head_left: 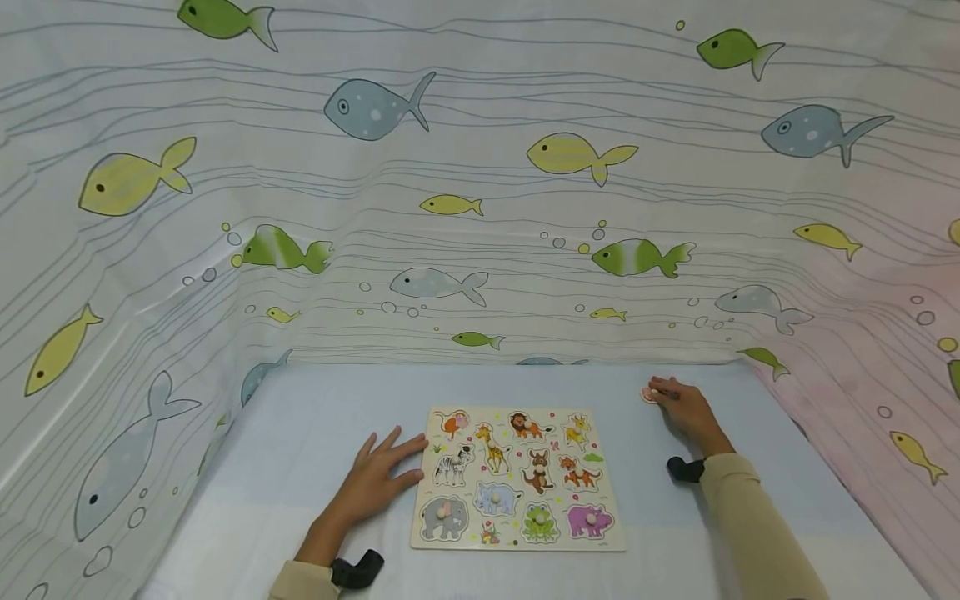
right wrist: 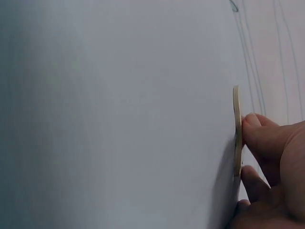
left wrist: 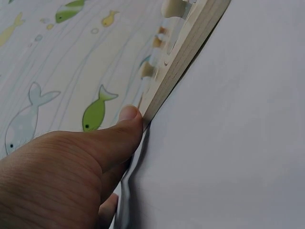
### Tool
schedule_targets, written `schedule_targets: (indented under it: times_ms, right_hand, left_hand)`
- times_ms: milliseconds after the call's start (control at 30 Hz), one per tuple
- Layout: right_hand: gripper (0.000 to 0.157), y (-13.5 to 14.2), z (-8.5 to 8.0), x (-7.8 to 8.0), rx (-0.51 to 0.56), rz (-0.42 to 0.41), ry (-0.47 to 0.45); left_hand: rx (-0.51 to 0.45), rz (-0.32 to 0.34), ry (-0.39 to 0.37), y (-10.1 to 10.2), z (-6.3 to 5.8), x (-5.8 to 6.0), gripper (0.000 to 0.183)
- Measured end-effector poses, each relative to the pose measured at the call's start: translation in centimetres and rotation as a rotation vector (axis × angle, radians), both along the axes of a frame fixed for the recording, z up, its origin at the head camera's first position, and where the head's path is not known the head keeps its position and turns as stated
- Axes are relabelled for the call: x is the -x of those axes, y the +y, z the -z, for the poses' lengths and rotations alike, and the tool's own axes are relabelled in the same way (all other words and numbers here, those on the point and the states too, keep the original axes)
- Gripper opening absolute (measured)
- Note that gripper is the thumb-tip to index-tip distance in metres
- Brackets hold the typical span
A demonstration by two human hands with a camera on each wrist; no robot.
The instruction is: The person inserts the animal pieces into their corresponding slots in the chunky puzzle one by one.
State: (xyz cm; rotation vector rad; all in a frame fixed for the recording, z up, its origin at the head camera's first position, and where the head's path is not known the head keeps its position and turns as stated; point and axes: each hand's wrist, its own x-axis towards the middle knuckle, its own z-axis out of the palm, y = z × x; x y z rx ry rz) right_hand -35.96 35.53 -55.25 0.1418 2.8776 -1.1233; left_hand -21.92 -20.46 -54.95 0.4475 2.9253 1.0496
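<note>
A wooden peg puzzle board (head_left: 486,412) with animal pictures lies flat on the table. My left hand (head_left: 382,479) rests at its left edge with spread fingers. In the left wrist view, the thumb (left wrist: 128,114) touches the corner of the board's edge (left wrist: 181,67). Off to the right of the board, near the far side of the table, my right hand (head_left: 684,410) pinches a small pinkish puzzle piece (head_left: 648,395). The right wrist view shows this thin wooden piece (right wrist: 238,133) edge-on at the fingertips, close over the table; its picture is hidden there.
Knobbed animal pieces sit in the board, among them an elephant (head_left: 444,520), a frog (head_left: 540,525) and a purple hippo (head_left: 590,522). Pale cloth (head_left: 345,392) covers the table. Fish-print sheeting (head_left: 510,250) stands behind and at both sides.
</note>
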Motion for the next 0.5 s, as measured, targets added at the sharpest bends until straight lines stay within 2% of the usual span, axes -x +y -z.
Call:
schedule_targets:
  times_ms: [133, 500]
  right_hand:
    - [0.046, 0.06, 0.02, 0.05, 0.019, -0.018, 0.012]
    - [0.041, -0.24, -0.45, -0.33, 0.059, 0.011, 0.028]
  left_hand:
    - [0.004, -0.006, 0.001, -0.06, -0.13, -0.03, 0.053]
    - [0.002, -0.001, -0.022, -0.10, -0.02, 0.02, 0.054]
